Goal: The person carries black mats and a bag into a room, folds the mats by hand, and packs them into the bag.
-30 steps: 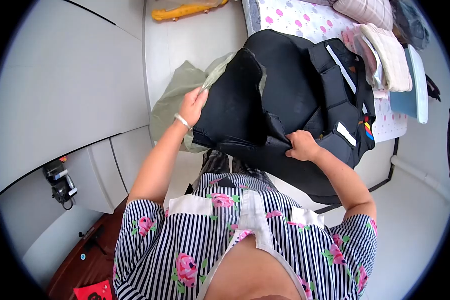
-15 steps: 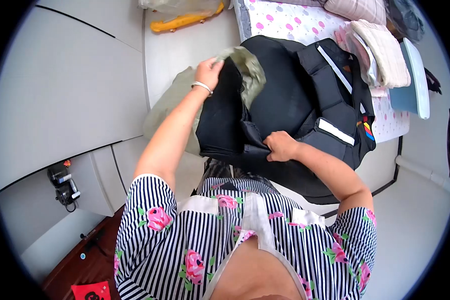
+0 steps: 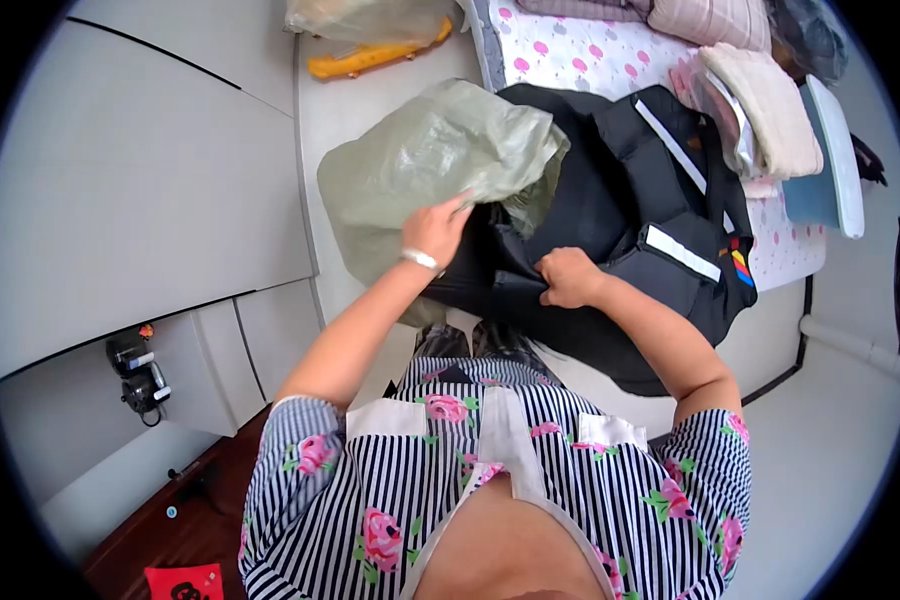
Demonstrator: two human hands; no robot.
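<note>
A large black padded cover point(image 3: 610, 335) with white strips lies folded in front of me, partly over the bed edge. Its left end is inside the mouth of a grey-green plastic sack point(image 3: 410, 150). My left hand point(image 3: 437, 232) is closed on the lower rim of the sack, close against the black fabric; its fingertips are partly hidden. To the right of it, my right hand point(image 3: 570, 278) grips a fold of the black cover, thumb and fingers closed round it. How far the cover reaches into the sack is hidden.
Behind the cover is a bed with a pink-dotted sheet point(image 3: 540, 45). Folded towels point(image 3: 765, 110) and a light blue board point(image 3: 838, 160) stand at its right. A yellow object point(image 3: 370, 60) lies on the floor at the back. White cabinets point(image 3: 150, 170) line the left side.
My left hand has come down and slightly right, drawing the sack over the cover's left end. More of the sack shows on top. My right hand keeps its hold, nearly in place.
</note>
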